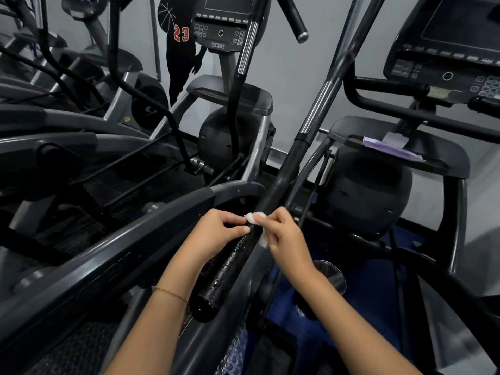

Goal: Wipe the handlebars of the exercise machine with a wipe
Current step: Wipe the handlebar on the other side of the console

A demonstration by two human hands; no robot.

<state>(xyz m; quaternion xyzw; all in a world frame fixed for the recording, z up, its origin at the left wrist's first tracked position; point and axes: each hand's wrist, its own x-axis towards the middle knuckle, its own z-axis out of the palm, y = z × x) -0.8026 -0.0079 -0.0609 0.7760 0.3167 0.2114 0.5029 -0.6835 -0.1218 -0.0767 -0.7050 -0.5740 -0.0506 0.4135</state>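
A long black handlebar [286,169] of the exercise machine runs from the upper right down to its wet, shiny grip end [216,288] near the picture's middle. A small white wipe [254,217] is wrapped over the bar just above the textured grip. My left hand [219,231] pinches the wipe's left corner, its thumb lying across the bar. My right hand [284,236] holds the wipe's right side, with a white edge showing below its fingers.
A second machine's console [449,50] and its tray with a purple cloth [392,150] stand at the right. Another console [221,28] and a second handlebar [243,55] are ahead. Grey frame rails [108,253] cross at the left. A mirror shows a person in a black shirt [178,50].
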